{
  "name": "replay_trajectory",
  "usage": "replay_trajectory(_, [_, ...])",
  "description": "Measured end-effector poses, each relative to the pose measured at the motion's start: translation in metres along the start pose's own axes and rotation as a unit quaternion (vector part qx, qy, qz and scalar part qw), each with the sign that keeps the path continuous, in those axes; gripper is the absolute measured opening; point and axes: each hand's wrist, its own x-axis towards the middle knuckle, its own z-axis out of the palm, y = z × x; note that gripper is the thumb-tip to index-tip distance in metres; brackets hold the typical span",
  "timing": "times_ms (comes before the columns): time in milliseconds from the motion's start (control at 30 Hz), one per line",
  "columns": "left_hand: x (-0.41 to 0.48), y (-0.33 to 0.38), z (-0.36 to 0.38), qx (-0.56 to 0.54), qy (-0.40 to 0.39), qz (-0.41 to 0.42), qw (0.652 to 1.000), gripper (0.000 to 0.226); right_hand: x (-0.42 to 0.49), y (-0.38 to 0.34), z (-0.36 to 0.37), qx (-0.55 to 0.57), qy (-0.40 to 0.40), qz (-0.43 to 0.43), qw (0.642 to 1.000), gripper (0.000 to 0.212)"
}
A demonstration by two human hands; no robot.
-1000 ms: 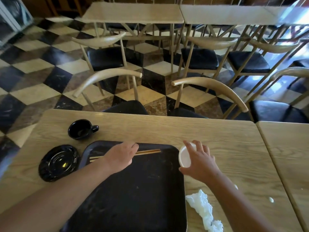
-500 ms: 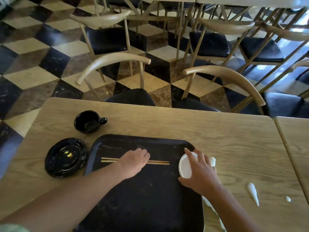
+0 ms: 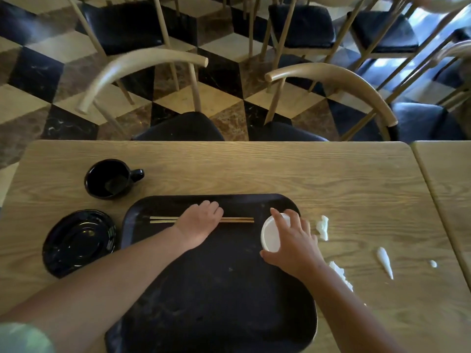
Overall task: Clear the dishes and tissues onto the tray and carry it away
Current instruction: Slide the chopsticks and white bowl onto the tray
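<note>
A black tray lies on the wooden table. A pair of wooden chopsticks lies across its far part, with my left hand closed over their middle. My right hand grips a small white cup at the tray's right edge. A black cup and a black plate sit left of the tray. White tissue scraps lie right of the tray, one twisted piece farther right, another tissue partly hidden behind my right forearm.
Two curved-back wooden chairs stand at the table's far edge. A second table abuts on the right. More chairs stand beyond on the chequered floor.
The view tilted down. My left hand brought the chopsticks down flat on the tray. My right hand moved the white cup over the tray's right edge.
</note>
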Motion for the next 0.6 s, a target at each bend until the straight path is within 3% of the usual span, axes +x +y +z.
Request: replay_trajectory(600, [0.009, -0.015, -0.001, -0.01, 0.025, -0.056, 0.998, 0.051, 0.024, -0.003, -0.004, -0.035, 0.008, -0.014, 0.999, 0.111])
